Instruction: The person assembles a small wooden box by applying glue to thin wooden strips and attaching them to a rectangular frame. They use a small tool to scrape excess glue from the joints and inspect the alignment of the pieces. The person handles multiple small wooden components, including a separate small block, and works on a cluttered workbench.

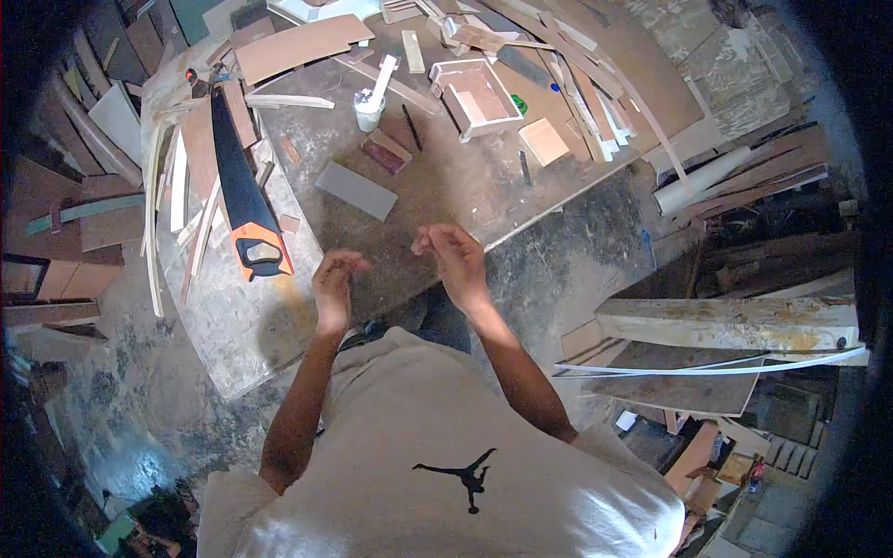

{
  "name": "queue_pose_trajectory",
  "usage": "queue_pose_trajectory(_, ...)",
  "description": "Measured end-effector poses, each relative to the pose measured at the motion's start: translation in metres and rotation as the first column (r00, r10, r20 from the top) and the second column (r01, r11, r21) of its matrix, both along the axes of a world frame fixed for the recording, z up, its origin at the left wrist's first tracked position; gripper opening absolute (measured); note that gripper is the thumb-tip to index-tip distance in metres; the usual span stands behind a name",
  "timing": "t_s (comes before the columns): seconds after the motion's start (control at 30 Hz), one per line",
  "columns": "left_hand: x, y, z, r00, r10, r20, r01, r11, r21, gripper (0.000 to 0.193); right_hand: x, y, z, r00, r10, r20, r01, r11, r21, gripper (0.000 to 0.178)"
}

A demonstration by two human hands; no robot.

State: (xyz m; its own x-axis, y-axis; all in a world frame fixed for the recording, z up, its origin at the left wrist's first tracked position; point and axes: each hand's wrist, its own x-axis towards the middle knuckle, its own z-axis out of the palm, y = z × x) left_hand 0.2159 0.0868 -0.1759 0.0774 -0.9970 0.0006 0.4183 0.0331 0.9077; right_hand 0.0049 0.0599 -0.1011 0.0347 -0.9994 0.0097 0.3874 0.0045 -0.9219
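Observation:
Both hands hover over the near edge of the worktable [279, 335], with no object visible in either. My left hand [337, 284] has its fingers loosely bent and pointing right. Slightly higher, my right hand [453, 263] has half-curled fingers pointing left, apart from the other hand. Just beyond them lies a flat grey rectangular block [356, 191]. Behind that block is a smaller block with a dark reddish face [386, 152]. A handsaw [237, 177] with an orange and black handle rests to the left of my left hand.
A white cup [368, 113] with a flat stick in it stands farther back, near a black pencil-like stick [411, 127]. Right of these sit an open wooden box [476, 98] and a square wood piece [543, 141]. Wood strips [177, 186] pile along the left side.

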Motion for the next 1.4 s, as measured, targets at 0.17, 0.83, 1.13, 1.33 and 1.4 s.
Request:
queue_pose_trajectory(0.17,-0.013,-0.012,0.024,0.949,-0.082,-0.304,0.108,0.992,0.070,0.058,0.002,0.010,0.018,0.973,-0.015,-0.231,0.043,0.992,0.115,0.013)
queue_pose_trajectory(0.83,-0.004,-0.067,0.086,0.751,0.284,-0.596,-0.205,0.958,0.198,0.074,0.075,0.025,0.029,0.510,0.033,-0.859,-0.612,0.716,-0.336,0.069)
queue_pose_trajectory(1.13,0.030,-0.075,0.059,0.744,0.294,-0.599,-0.157,0.950,0.271,0.075,0.110,0.012,0.046,0.626,0.019,-0.780,-0.542,0.729,-0.418,0.090)
queue_pose_trajectory(1.33,0.035,-0.073,0.043,0.668,0.414,-0.618,-0.196,0.899,0.391,0.072,0.127,-0.007,0.024,0.571,-0.010,-0.821,-0.497,0.792,-0.354,0.104)
queue_pose_trajectory(1.4,0.039,-0.076,0.041,0.701,0.379,-0.604,-0.172,0.912,0.372,0.071,0.132,-0.010,0.020,0.600,-0.025,-0.799,-0.485,0.783,-0.389,0.105)
